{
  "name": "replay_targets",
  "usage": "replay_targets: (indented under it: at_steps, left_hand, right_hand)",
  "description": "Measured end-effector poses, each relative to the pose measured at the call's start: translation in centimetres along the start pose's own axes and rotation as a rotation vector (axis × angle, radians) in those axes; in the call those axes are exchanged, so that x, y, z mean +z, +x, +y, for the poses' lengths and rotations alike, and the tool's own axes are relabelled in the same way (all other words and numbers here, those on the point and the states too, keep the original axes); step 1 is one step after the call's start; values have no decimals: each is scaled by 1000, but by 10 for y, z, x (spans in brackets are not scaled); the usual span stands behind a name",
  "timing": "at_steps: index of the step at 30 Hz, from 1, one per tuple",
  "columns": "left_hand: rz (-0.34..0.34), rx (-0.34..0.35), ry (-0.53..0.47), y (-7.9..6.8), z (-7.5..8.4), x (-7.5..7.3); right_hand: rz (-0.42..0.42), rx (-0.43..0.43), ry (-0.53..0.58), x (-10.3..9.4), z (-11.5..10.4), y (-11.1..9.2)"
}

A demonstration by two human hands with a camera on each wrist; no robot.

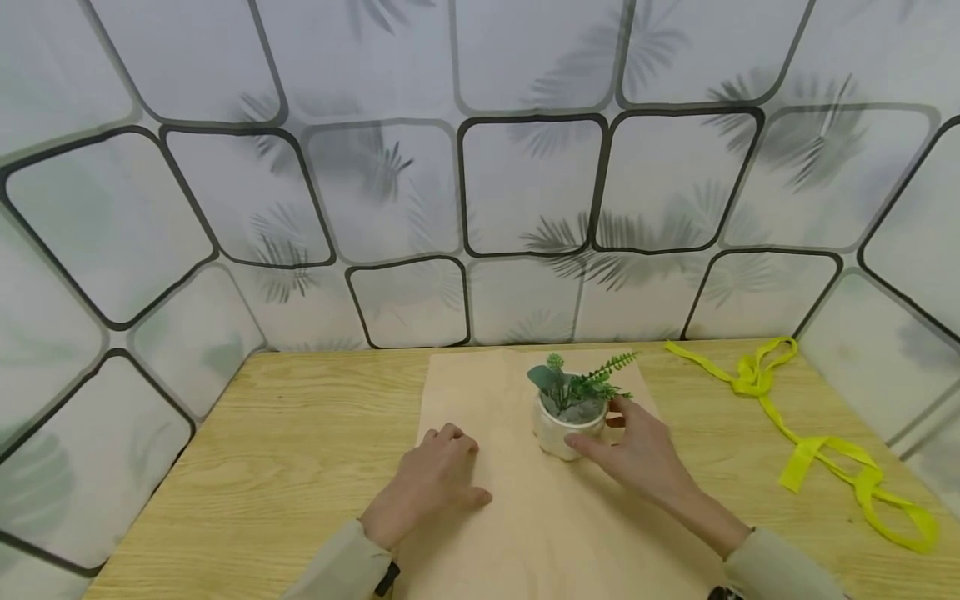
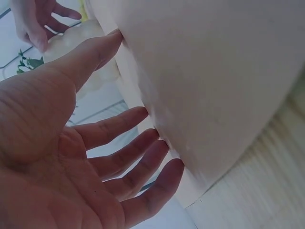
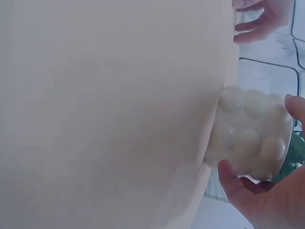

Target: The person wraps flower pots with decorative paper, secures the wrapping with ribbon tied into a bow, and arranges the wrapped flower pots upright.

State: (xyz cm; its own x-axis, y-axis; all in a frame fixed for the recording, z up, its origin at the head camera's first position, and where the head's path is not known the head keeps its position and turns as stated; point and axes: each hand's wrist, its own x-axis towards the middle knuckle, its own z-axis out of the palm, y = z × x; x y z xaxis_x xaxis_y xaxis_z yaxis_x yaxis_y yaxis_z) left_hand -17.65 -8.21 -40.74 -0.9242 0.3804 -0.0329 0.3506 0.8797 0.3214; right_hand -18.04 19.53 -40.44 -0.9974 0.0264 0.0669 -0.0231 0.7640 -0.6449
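A small artificial plant [image 1: 577, 385] with green leaves and grey filling stands in a white, bumpy pot [image 1: 558, 433] on a large sheet of light brown paper [image 1: 517, 533]. My right hand [image 1: 637, 454] holds the pot from its right side, thumb across the front and fingers around the far side. In the right wrist view the rounded bumps of the pot [image 3: 248, 133] show between the digits. To the left, my left hand [image 1: 435, 479] rests on the paper's left part, holding nothing. Its fingertips [image 2: 174, 167] touch the sheet, spread and slightly bent.
A yellow ribbon [image 1: 817, 446], loosely looped and knotted, lies along the right side of the wooden table [image 1: 315, 433]. Behind and at both sides hangs a pale curtain [image 1: 532, 183] with dark outlined squares and leaf prints, meeting the table's back edge.
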Motion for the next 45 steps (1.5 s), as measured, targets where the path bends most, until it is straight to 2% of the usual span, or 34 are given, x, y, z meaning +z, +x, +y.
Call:
replay_targets:
  at_steps: [8, 18, 23, 26, 29, 32, 37, 40, 45]
  left_hand:
    - [6, 8, -5, 0, 1, 0]
    - [11, 3, 9, 0, 0, -1]
    - [11, -11, 15, 2, 2, -1]
    - [22, -25, -17, 5, 4, -1]
    - [17, -27, -154, 12, 8, -3]
    - [-14, -26, -387, 20, 13, -5]
    - [-50, -66, -792, 32, 24, -5]
    - [-62, -111, -1002, 43, 31, -1]
    - [-102, -217, -1247, 61, 41, 3]
  right_hand:
    - [23, 47, -36, 6, -7, 6]
    - [76, 7, -62, 12, -9, 10]
    - [68, 27, -55, 11, -10, 9]
    - [56, 42, -35, 9, -11, 9]
    - [49, 57, -15, 9, -12, 10]
    - [48, 58, 2, 9, -12, 11]
    - [42, 77, 21, 5, -11, 9]
    - [43, 85, 42, 1, -8, 8]
    - [36, 82, 86, -3, -1, 9]
